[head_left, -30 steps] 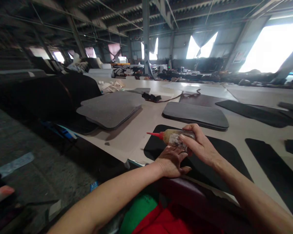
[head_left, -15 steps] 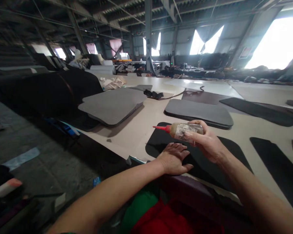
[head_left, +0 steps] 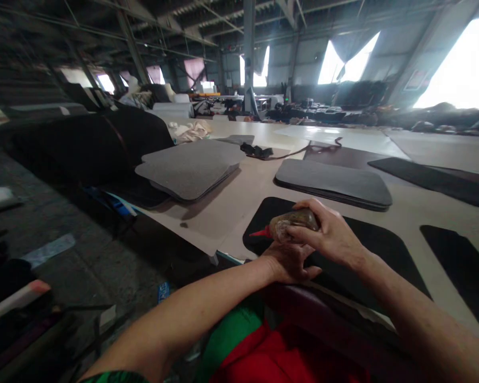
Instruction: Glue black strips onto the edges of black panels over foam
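Observation:
In my right hand (head_left: 329, 234) is a stained glue bottle (head_left: 297, 219) with a red pointed nozzle (head_left: 261, 232). The bottle is tipped, its nozzle slanting down to the left over a black rounded panel (head_left: 377, 250). My left hand (head_left: 289, 263) lies on the near edge of that panel, thumb apart from the fingers; the bottle and right hand partly cover it. Whether the nozzle touches the panel I cannot tell.
Grey rounded panels lie stacked at left (head_left: 191, 167) and beyond the bottle (head_left: 331, 181). A black strip (head_left: 459, 260) rests at right. A large black roll (head_left: 115, 143) stands left, near the table edge. Black straps (head_left: 256, 150) lie further back.
My right hand has lowered the bottle and tilted its nozzle downward, closer to my left hand and the black panel. My left hand stays on the panel. The view has shifted slightly.

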Available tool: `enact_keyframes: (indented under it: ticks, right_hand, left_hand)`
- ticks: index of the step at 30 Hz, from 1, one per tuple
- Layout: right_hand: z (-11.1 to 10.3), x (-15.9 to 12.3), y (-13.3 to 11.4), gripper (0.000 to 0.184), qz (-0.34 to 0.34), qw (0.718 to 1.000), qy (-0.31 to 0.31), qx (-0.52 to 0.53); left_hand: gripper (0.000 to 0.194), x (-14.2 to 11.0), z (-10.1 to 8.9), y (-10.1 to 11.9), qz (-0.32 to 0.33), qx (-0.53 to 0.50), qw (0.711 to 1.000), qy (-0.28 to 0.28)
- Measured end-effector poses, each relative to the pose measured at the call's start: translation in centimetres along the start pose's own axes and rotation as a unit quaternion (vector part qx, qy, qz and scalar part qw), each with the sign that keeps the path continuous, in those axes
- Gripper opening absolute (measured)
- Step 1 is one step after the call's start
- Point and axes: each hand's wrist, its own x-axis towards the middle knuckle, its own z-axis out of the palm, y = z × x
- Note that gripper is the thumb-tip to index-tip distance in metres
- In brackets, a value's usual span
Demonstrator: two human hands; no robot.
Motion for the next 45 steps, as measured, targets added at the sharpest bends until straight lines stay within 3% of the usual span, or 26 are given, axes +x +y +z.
enact_keyframes:
  ticks: [9,28,33,39,45]
  right_hand:
    - [1.0,0.8,0.6,0.035,-0.011,0.998,-0.056,-0.022]
    - [1.7,1.7,1.5,0.032,-0.032,0.994,-0.109,-0.005]
    - [1.7,2.2,1.6,0.031,-0.040,0.993,-0.107,-0.021]
    - [1.8,2.9,2.5,0.028,-0.049,0.995,-0.086,-0.026]
    - [1.8,4.3,3.9,0.029,0.003,0.998,-0.057,-0.021]
  left_hand:
    - [0.070,0.2,0.0,0.1,0.011,0.070,0.997,-0.004]
    - [0.063,0.1,-0.5,0.0,0.007,0.010,0.999,-0.053]
    - [0.062,0.1,-0.4,-0.1,0.024,0.014,0.999,-0.029]
    - [0.056,-0.4,-0.4,-0.1,0.042,-0.005,0.998,0.049]
    - [0.053,-0.3,-0.6,0.2,0.034,-0.002,0.999,0.042]
